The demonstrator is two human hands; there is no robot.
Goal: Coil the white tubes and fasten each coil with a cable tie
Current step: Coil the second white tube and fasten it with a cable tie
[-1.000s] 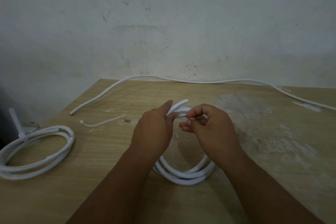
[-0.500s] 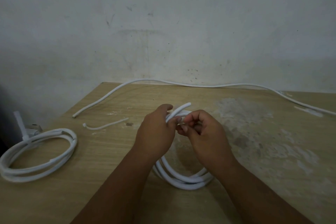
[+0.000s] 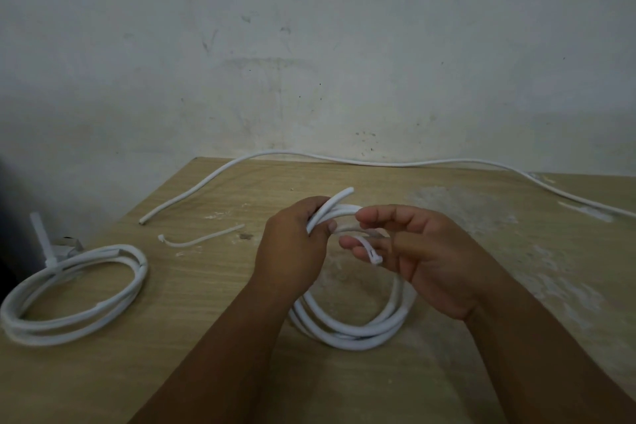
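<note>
Gripping the bunched top of the untied coil [image 3: 347, 330] standing on the table [image 3: 206, 372], the left hand [image 3: 292, 251] steadies it while the right hand [image 3: 430, 262] pinches a cable tie [image 3: 371, 253], seemingly not yet cinched; one tied coil [image 3: 79, 296] lies at the left and one long tube [image 3: 378, 162] waits uncoiled behind.

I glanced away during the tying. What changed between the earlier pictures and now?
The right hand has opened from its tight pinch beside the left hand and drawn slightly right, so the cable tie now shows across its fingers; whether they grip it is unclear. Unchanged: the left hand grips the coil; the tied coil, loose tube and spare tie lie still.
</note>
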